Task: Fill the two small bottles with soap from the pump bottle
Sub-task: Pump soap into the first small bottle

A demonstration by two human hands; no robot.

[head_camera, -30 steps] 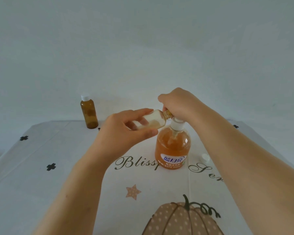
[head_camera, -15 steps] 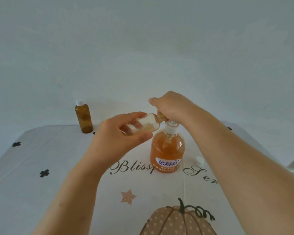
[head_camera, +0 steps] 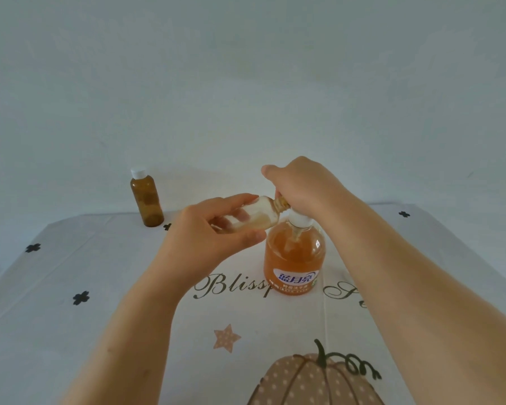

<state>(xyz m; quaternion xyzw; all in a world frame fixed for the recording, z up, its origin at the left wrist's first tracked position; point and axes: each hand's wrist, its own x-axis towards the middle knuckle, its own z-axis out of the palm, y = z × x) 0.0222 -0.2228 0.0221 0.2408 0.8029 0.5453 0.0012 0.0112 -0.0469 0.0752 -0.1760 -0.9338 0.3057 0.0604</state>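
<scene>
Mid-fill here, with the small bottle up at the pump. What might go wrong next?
1. The left hand holds the small clear bottle tilted nearly onto its side, its narrow neck against the pump top. Soap may miss the neck or run back out onto the tablecloth.
2. The right hand bears down on top of the pump bottle, whose base nothing steadies. An off-centre push might tip it.
</scene>
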